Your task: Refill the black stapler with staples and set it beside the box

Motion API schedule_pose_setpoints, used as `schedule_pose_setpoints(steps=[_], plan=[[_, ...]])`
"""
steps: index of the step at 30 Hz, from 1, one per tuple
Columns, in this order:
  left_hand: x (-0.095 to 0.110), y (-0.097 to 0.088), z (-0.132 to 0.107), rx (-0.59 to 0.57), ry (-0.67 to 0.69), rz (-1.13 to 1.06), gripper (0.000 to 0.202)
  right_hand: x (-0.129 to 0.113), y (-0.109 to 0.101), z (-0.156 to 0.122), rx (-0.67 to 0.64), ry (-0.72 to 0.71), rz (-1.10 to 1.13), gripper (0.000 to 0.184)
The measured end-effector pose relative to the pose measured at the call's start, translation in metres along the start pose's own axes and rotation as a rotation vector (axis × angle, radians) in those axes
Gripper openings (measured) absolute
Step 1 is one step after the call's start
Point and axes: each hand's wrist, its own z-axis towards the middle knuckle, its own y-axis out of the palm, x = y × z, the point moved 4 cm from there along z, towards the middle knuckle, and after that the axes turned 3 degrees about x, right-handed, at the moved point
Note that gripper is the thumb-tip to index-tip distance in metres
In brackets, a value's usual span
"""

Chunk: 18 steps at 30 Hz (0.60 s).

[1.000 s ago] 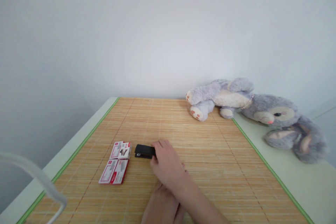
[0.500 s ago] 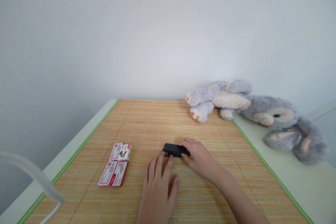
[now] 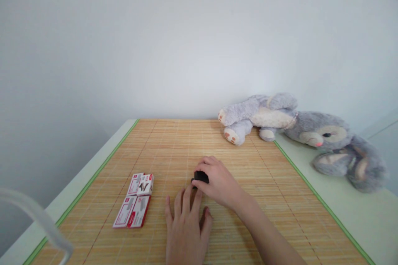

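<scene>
Shifted since the frame half a second ago: right hand, now farther left along the black stapler and hiding most of it. Found closed around the stapler, with thumb to the near side and fingers to the far side; cannot tell how firmly.

Located the stapler on the bamboo mat, roughly midway between the left and right edges of the table and well apart from the far edge. Read its long axis, as far as visible, as running left to right, about parallel to the far edge. Noted as lying within the right grip, with the left end protruding toward the left edge.

Recorded next, on the near side: left hand, palm down, fingers spread, holding nothing. Observed with fingertips close to the stapler's left end; cannot confirm contact.

Logged toward the left edge: red-and-white boxes, grouped in two rows, apart from both hands. Logged by the far right corner: grey plush toy, feet on the mat, head over the right edge strip. Logged at the near left corner: curved white tube, purpose undetermined.
</scene>
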Motion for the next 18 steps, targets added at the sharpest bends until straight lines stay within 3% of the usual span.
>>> schedule_pose_setpoints(steps=[4, 8, 14, 18], plan=[[-0.002, 0.001, 0.001, 0.006, -0.017, -0.013, 0.057, 0.000, -0.039, -0.017, 0.144, -0.001, 0.158, 0.015], [-0.003, 0.004, 0.001, 0.000, -0.030, -0.009, 0.061, 0.019, -0.062, -0.042, 0.245, 0.201, 0.309, 0.020], [0.000, 0.005, 0.002, 0.017, -0.073, 0.029, 0.060, 0.082, -0.053, -0.083, 0.505, 0.452, 0.520, 0.032], [0.001, 0.004, 0.002, 0.065, -0.047, 0.016, 0.059, 0.112, -0.038, -0.099, 0.568, 0.601, 0.678, 0.039]])
